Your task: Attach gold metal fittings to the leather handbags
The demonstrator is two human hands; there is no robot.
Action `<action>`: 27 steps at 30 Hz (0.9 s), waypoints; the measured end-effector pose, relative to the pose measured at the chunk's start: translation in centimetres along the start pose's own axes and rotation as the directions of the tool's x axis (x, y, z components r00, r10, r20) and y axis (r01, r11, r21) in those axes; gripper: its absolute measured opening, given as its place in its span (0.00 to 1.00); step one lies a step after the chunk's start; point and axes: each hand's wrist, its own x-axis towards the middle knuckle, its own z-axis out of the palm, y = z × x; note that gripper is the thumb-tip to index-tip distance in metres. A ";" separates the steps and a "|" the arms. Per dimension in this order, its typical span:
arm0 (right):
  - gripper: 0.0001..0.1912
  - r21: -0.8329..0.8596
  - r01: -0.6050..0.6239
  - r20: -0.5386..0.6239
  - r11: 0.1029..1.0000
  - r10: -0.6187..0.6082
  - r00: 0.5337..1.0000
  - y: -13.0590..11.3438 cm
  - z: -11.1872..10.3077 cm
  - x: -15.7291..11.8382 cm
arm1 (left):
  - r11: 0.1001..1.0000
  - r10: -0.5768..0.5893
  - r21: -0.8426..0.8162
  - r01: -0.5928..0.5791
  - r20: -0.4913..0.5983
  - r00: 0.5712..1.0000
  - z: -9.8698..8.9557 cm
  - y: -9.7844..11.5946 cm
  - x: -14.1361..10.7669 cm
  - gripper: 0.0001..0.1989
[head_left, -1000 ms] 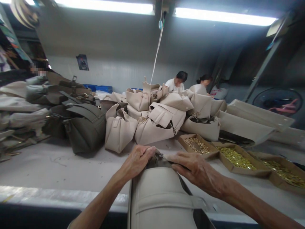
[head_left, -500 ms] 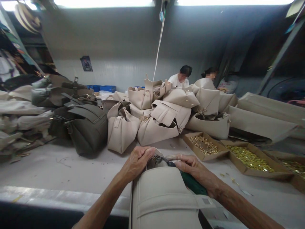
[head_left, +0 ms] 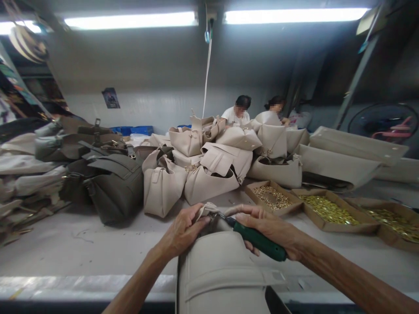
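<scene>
A beige bag (head_left: 225, 270) stands upright at the bottom centre, close to my body. At its far top edge my left hand (head_left: 186, 229) pinches a beige strap end (head_left: 205, 210). My right hand (head_left: 262, 222) is wrapped round the green handle (head_left: 260, 242) of a tool, whose metal tip meets the strap and a small metal fitting between my hands. The fingers of my right hand also touch a part of the strap. Exactly how the tip sits on the fitting is too small to tell.
Beige bags (head_left: 212, 174) are heaped across the table (head_left: 108, 248), dark bags (head_left: 114, 187) at left. Cardboard trays of gold metal pieces (head_left: 334, 224) lie at right. Two people (head_left: 236, 114) sit behind the heap. A white cord (head_left: 206, 83) hangs above.
My right hand has turned the tool, and more of its green handle shows. The strap end stands up more at my left fingers. The view has tilted upward and shifted slightly right.
</scene>
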 end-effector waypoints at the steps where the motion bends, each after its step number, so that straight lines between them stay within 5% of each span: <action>1: 0.23 -0.066 0.007 -0.002 0.998 -0.007 1.000 -0.5 0.0 -0.2 | 1.000 0.002 0.006 -0.002 0.001 1.000 0.0 0.1 0.0 0.14; 11: 0.14 -0.686 0.140 -0.029 0.714 -0.219 0.975 -1.6 -0.2 -2.6 | 0.997 0.052 0.054 -0.051 -0.025 0.998 0.6 0.2 -0.1 0.14; 17: 0.14 -0.921 0.255 0.106 0.295 -0.441 0.891 -1.6 1.0 -3.3 | 0.995 0.044 0.093 -0.040 -0.037 0.998 0.9 -0.4 0.1 0.12; 22: 0.15 -0.972 0.235 0.225 -0.025 -0.399 0.889 -1.4 0.9 -2.4 | 0.998 0.039 0.056 -0.040 0.019 0.999 0.7 -0.6 0.5 0.14; 27: 0.14 -0.966 0.162 0.227 -0.200 -0.368 0.902 -1.3 0.7 -2.0 | 0.996 0.035 0.084 -0.035 0.000 0.999 1.1 -0.4 0.9 0.14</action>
